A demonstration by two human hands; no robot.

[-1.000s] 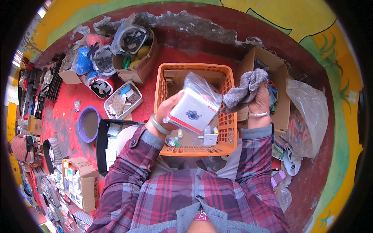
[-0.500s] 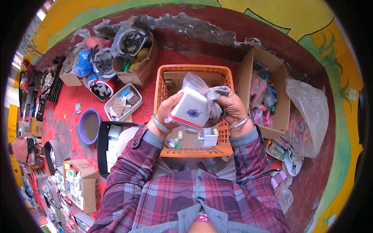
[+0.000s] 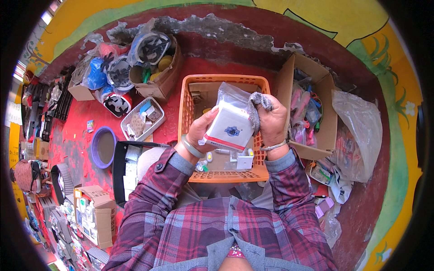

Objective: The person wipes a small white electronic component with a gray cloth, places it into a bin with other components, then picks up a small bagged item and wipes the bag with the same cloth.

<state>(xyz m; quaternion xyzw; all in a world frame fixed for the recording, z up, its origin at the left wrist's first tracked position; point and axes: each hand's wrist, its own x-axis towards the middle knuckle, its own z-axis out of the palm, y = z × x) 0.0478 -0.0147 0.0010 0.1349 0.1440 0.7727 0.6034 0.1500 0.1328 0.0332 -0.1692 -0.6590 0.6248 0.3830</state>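
Over the orange basket (image 3: 190, 131), our left hand (image 3: 201, 131) grips a white boxed item in a clear plastic bag (image 3: 230, 124); our right hand (image 3: 273, 122) presses a bunched grey cloth (image 3: 257, 106) against its right side.

Your white box (image 3: 229, 128), sealed in a clear plastic bag (red strip along its lower edge, small blue mark on its face), sat tilted above the orange basket (image 3: 190, 97). A grey cloth (image 3: 256, 108) pressed against its right side.
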